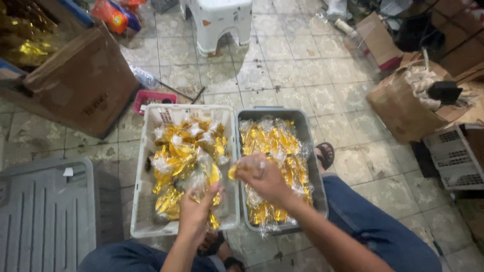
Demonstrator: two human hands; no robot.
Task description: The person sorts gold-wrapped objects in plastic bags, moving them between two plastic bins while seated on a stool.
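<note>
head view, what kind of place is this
Probably a small packing workshop or storeroom, worked on the floor: a white plastic crate and a grey plastic bin both hold gold foil packets in clear wrap, worn cardboard boxes stand around, and the stained tiled floor is cluttered.

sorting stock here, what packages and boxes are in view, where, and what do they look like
Gold foil packets: clear-wrapped, heaped in white crate.
More gold packets: in grey bin.
Left hand, right hand: each holding a packet.
Brown cardboard box: upper left, printed side.
Brown paper bag: right, open.
</note>
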